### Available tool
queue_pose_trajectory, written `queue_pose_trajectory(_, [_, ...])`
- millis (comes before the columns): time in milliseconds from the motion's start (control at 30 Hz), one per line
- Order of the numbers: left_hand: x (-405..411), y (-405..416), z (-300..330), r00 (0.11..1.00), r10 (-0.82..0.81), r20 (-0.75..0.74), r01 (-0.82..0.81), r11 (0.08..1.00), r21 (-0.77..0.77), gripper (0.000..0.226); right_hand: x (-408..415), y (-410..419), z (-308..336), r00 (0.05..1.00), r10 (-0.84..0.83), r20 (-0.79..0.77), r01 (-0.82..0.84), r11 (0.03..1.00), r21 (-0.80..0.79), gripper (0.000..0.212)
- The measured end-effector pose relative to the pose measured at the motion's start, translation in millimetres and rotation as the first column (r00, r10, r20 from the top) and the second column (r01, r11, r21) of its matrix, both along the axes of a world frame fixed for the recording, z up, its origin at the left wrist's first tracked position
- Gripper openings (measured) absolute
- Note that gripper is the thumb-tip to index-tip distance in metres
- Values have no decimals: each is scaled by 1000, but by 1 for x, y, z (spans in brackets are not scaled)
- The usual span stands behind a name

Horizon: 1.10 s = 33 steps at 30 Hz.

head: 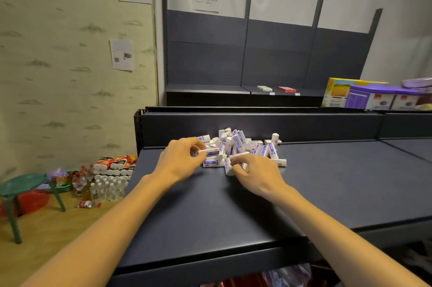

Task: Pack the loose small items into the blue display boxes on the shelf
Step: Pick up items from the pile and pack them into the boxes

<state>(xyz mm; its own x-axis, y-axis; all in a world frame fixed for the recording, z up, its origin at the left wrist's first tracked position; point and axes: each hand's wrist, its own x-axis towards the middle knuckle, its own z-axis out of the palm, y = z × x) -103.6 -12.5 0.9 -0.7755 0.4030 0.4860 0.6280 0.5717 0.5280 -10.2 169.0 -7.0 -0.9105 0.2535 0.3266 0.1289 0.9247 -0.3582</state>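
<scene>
Two bare forearms reach in from the near edge over the dark shelf (327,188), and we log both hands at the pile of small items (240,148), which sits near the shelf's back lip, left of centre.

Left hand (180,160): grip curled, thumb and fingers clamped on one white-and-blue item (210,153) at the pile's left edge. Right hand (257,172): fingers curled onto an item (229,167) at the pile's near edge; we take this as a pinch, though the fingertips are partly hidden.

Count of items: roughly thirty, heaped and overlapping, so we cannot give an exact figure. Most lie flat; one stands upright (275,139) at the right of the pile.

Open room: bare shelf surface runs from the pile to the near edge and widely to the right. The left edge of the shelf is close to the left hand.

Left of the shelf, on the floor: one green stool (25,183) and a cluster of bottles (102,188), not countable.
</scene>
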Motion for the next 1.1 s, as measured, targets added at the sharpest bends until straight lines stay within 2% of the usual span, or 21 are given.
queue_pose_trajectory(100, [2, 3, -4, 1000, -17, 3, 16, 999, 27, 15, 13, -4, -7, 1000, 17, 10, -17, 1000, 9, 43])
queue_pose_trajectory(233, [10, 7, -10, 1000, -31, 2, 30, 999, 45, 13, 27, -9, -12, 999, 18, 50, -20, 999, 38, 27])
queue_pose_trajectory(333, [12, 6, -13, 999, -32, 3, 32, 998, 48, 11, 35, -15, -8, 996, 15, 89, -20, 998, 56, 26])
queue_pose_trajectory(533, [14, 4, -13, 999, -36, 12, 36, 998, 50, 16, 43, -11, 0, 975, 50, 218, -67, 995, 69, 40])
queue_pose_trajectory(733, [21, 3, -14, 999, -47, 6, 47, 997, 56, 12, 36, 1, -7, 988, -12, 153, -8, 992, 130, 31])
queue_pose_trajectory(1000, [24, 1, -20, 998, -60, 13, 59, 998, 35, 10, 34, 9, -15, 999, 13, 40, -12, 1000, -25, 18])
queue_pose_trajectory(1100, [28, 6, -17, 999, -48, 5, 48, 998, 27, 7, 39, 14, -15, 999, 50, 12, -50, 999, -11, 16])
